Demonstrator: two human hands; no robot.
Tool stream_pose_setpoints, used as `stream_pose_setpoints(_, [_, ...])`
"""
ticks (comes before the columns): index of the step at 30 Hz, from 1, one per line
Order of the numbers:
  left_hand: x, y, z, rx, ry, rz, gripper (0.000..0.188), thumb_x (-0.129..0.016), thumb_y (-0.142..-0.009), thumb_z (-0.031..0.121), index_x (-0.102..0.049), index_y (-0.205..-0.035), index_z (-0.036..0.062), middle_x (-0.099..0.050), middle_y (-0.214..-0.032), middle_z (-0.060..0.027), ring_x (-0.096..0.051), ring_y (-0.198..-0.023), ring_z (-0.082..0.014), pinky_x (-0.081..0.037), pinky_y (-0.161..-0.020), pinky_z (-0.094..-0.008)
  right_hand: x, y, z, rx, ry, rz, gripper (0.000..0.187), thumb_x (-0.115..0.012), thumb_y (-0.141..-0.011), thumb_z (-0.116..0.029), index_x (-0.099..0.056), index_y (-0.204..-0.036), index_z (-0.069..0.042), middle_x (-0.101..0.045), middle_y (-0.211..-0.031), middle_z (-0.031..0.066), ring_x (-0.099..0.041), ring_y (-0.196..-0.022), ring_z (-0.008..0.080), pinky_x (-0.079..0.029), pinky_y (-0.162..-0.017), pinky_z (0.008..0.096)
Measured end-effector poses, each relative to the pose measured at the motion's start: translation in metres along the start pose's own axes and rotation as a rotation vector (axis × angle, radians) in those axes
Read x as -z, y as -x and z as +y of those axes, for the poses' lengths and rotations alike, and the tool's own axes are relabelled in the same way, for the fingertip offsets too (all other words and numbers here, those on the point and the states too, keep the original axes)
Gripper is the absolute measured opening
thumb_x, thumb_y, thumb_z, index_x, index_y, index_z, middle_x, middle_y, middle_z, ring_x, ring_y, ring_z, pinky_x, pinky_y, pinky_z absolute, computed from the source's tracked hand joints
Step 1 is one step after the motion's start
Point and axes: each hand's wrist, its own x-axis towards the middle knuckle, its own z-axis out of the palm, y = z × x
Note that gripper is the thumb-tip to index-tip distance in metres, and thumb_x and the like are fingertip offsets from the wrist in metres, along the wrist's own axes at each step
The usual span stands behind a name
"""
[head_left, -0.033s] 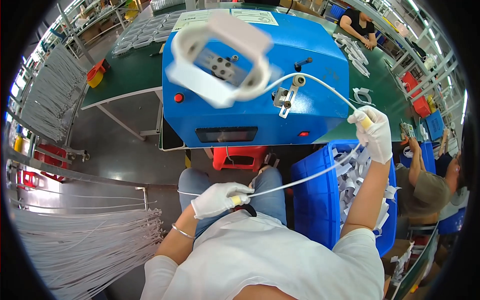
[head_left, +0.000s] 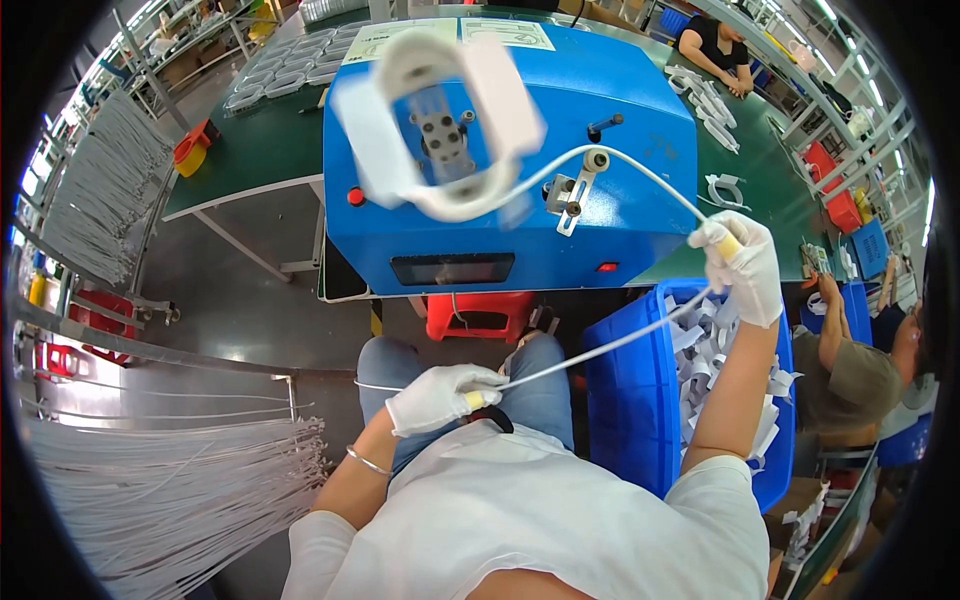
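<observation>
We sit facing a blue machine [head_left: 600, 130] whose spinning reel [head_left: 440, 120] blurs. A blue bin [head_left: 625, 400] sits below our right hand [head_left: 745, 265], which pinches a white cable [head_left: 600, 350]. The cable runs down to our left hand [head_left: 440, 397], closed around it over our lap.

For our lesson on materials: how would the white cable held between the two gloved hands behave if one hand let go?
The white cable is probably floppy: it bends sharply at the right hand and curves over the blue machine. It looks light, since the left hand pinches it with fingertips. Released, it would likely droop.
</observation>
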Motion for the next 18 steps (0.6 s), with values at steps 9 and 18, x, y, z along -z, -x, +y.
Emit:
stream_pose_setpoints(9, [0.017,-0.001,-0.036,0.190,-0.189,0.138,0.029,-0.061,-0.085,0.010,-0.062,-0.114,0.0038,-0.067,-0.096,-0.0095,-0.062,-0.085,-0.0128,-0.049,-0.078,-0.0260,-0.025,-0.009,-0.022,-0.032,0.004,-0.044,0.020,-0.062,-0.088,-0.018,-0.061,-0.078,0.000,-0.060,-0.065,0.0026,-0.050,-0.040,0.0060,-0.033,-0.037,0.0172])
stream_pose_setpoints(18, [-0.004,-0.020,-0.020,0.079,-0.235,-0.069,0.024,-0.061,-0.084,0.014,-0.067,-0.107,0.0064,-0.067,-0.097,-0.0086,-0.064,-0.085,-0.0169,-0.050,-0.079,-0.0285,-0.028,-0.008,-0.016,-0.049,-0.014,-0.042,0.026,-0.061,-0.090,-0.022,-0.059,-0.077,0.001,-0.054,-0.058,0.0002,-0.047,-0.039,0.0046,-0.034,-0.037,0.0168])
